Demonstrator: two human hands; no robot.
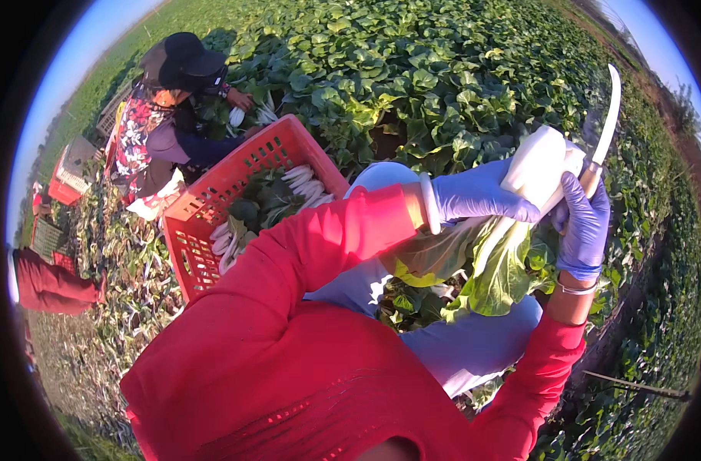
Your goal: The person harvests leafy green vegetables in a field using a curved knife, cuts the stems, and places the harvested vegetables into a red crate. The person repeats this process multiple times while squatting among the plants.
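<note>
My left hand (480,193), in a purple glove, grips a head of leafy greens with thick white stalks (537,161). Its cut white base points up and its green leaves (500,276) hang down below the glove. My right hand (583,225), gloved alike, holds the wooden handle of a curved knife (606,115) and touches the stalks with its fingers. The blade points up, away from the greens. A yellowed leaf (428,259) hangs under my left wrist.
A red plastic crate (180,253) at left holds white-stalked greens (304,184). Behind it a co-worker in a dark hat (183,60) crouches. More crates (68,184) stand at far left. Leafy crop rows (431,75) spread ahead; a thin stick (632,383) lies at lower right.
</note>
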